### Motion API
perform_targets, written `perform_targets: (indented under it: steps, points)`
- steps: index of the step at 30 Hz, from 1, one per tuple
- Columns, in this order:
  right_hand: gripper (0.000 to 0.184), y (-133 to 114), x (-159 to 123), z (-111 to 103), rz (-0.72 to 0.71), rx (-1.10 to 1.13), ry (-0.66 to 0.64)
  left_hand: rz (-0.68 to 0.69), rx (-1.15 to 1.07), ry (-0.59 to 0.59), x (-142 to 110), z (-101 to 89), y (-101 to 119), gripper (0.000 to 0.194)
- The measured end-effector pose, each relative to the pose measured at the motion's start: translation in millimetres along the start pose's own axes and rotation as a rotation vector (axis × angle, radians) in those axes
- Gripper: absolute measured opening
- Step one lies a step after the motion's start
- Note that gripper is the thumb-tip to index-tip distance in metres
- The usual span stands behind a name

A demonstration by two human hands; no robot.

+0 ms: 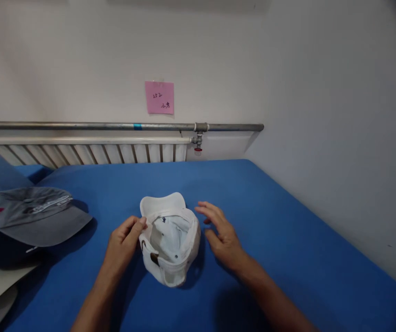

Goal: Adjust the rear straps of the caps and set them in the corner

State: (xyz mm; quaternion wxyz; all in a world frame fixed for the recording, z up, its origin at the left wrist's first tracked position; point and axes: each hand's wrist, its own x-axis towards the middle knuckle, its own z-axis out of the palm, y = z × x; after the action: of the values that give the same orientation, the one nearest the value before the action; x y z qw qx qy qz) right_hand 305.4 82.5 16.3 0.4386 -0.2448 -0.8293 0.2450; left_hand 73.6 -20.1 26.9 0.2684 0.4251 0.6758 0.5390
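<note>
A white baseball cap (192, 240) lies upside down on the blue surface, its hollow inside facing up. Its brim (163, 204) points away from me, and the back strap opening is on the near side. My left hand (127, 237) pinches the cap's left edge between thumb and fingers. To the right of the cap, my right hand (220, 233) is held apart from it, fingers spread and pointing at its side, with nothing in them.
At the left, a grey cap (45, 214) with a red patch sits on a stack of other caps (4, 286). Behind the blue surface (287, 258) run a radiator (108, 153) and a metal pipe with a valve (198, 138). A pink note (159, 97) hangs on the wall.
</note>
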Motion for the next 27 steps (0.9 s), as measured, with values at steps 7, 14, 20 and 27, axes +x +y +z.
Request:
perform_targets:
  steps: [7, 14, 20, 27]
  points:
    - [0.028, 2.1, 4.1, 3.7, -0.145, -0.072, 0.001, -0.064, 0.068, -0.051, 1.8, -4.6, -6.0, 0.049]
    - [0.026, -17.9, 1.5, -6.4, -0.163, 0.172, -0.032, -0.136, -0.118, 0.0, 0.6, -13.7, 0.5, 0.047]
    - [0.028, -21.4, 1.9, -3.3, -0.153, 0.198, -0.097, -0.157, -0.117, -0.054, 1.5, -12.9, -0.5, 0.045]
    - [0.035, -5.9, -0.7, 1.2, -0.219, -0.045, -0.228, -0.157, -0.024, 0.012, 5.7, -11.8, 3.3, 0.048]
